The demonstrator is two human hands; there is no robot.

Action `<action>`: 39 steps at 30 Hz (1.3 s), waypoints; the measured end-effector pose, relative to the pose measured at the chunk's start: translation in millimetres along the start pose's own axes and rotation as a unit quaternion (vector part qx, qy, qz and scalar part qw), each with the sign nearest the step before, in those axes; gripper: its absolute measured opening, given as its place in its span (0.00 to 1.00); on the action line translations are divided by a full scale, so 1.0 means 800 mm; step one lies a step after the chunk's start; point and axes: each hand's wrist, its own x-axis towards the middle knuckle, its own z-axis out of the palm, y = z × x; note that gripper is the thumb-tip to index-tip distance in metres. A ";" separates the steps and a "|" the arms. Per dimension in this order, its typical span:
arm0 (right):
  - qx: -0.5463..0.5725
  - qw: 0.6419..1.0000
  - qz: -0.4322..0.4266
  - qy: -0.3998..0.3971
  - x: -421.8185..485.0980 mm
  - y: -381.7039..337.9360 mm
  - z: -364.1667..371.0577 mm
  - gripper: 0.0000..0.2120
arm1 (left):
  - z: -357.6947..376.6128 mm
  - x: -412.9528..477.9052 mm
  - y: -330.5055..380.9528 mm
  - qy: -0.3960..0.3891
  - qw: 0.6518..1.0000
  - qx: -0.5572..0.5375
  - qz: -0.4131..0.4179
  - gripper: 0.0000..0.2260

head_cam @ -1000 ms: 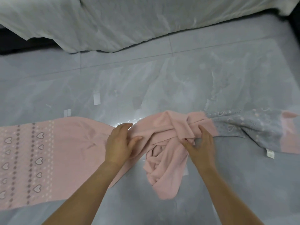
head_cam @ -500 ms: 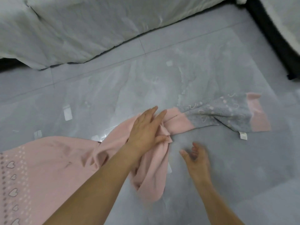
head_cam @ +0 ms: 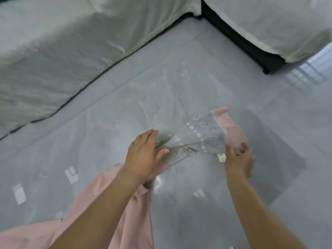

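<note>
Your left hand (head_cam: 143, 153) lies flat, fingers straight, on the towel (head_cam: 197, 139) at mid-frame; your right hand (head_cam: 239, 159), centre right, pinches its grey-pink end.

Soft daylight, floor (head_cam: 197, 78) glare, motion blur, bowed edges.

Shot from one wide-angle camera worn on the head, looking forward and steeply down onto the floor (head_cam: 197, 83) from close above. Near enough to take in both forearms (head_cam: 107, 203) at the bottom edge, with the left hand (head_cam: 143, 155) and right hand (head_cam: 239, 159) just below mid-frame on the towel (head_cam: 201, 139). Faced toward the dark gap (head_cam: 233, 33) between two white covers (head_cam: 62, 51) at the top, one filling the upper left, the other cut off by the upper right corner, well beyond the hands.
</note>
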 end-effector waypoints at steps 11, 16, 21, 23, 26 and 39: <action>-0.062 0.965 -0.114 -0.228 0.125 -0.077 0.000 0.07 | 0.057 0.125 0.148 -0.105 0.993 0.006 0.058 0.40; 0.118 0.910 -0.166 -0.362 0.142 -0.159 -0.031 0.03 | 0.062 0.164 0.212 -0.030 0.997 -0.056 0.044 0.38; 0.144 0.904 -0.213 -0.341 0.165 -0.205 -0.047 0.04 | 0.016 0.205 0.230 -0.025 0.990 -0.138 -0.010 0.33; 0.135 0.919 -0.235 -0.286 0.182 -0.209 -0.053 0.03 | 0.006 0.212 0.209 -0.046 0.986 -0.155 -0.037 0.28; 0.160 0.937 -0.232 -0.208 0.213 -0.219 -0.068 0.05 | 0.005 0.208 0.155 -0.046 0.986 -0.118 -0.107 0.25; -0.209 0.923 -0.306 -0.101 0.209 -0.151 -0.042 0.19 | 0.058 0.087 0.046 -0.098 0.976 -0.003 -0.195 0.25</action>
